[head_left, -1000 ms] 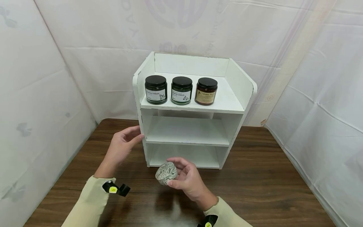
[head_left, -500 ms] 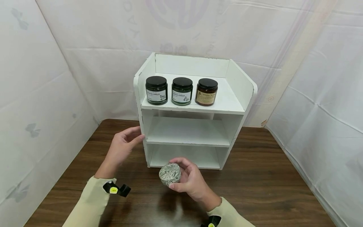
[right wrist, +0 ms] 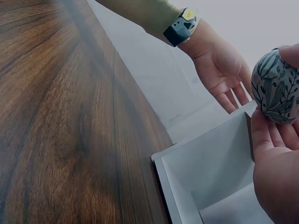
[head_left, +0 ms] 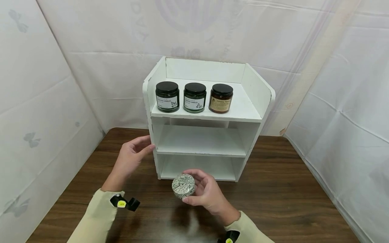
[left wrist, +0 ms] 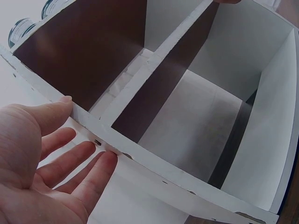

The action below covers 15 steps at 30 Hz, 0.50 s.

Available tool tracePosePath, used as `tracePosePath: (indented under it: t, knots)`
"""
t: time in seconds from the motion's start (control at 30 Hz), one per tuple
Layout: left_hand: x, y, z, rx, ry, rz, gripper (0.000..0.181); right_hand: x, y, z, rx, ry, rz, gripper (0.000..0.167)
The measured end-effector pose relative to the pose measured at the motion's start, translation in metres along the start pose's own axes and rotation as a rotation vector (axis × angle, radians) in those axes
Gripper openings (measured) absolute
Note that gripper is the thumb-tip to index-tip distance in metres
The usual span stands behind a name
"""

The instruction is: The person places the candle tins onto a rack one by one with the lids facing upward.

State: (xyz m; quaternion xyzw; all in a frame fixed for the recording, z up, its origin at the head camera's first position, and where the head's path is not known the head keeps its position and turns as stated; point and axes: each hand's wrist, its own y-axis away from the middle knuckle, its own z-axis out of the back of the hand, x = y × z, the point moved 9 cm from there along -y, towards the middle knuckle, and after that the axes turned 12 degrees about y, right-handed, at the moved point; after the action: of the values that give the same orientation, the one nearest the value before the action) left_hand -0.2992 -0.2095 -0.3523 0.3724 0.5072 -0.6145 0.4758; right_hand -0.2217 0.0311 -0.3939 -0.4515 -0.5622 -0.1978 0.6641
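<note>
My right hand [head_left: 209, 192] holds a small round tin [head_left: 183, 185] between thumb and fingers, low in front of the white shelf unit [head_left: 202, 139]. Green-grey leaves pattern the tin, and its lid faces up toward the head camera. In the right wrist view, the leafy tin [right wrist: 276, 86] fills the right edge, partly covered by the thumb. Against the unit's left side rests my left hand [head_left: 130, 158]. Seen from the left wrist, that hand [left wrist: 56, 163] has its thumb on the front edge and its fingers, loosely extended, along the outer side.
On the top shelf stand two dark green candle jars [head_left: 167, 97] [head_left: 195, 97] with white labels and an amber jar [head_left: 221, 98] with a tan label. All have black lids. The unit stands on a dark wooden table [head_left: 282, 189], with white cloth walls [head_left: 343, 101] around it.
The right hand has shifted slightly to the right with the tin, turning its lid more toward the head camera. My left hand has stayed at the shelf unit's side.
</note>
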Motion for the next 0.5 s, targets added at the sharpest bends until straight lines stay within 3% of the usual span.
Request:
tracePosePath:
  t: [0.5]
  knots:
    - [-0.0002,-0.0003,0.0005,0.006,-0.014,0.013,0.053,0.0075,0.001,0.0041,0.037,-0.008,0.072,0.072]
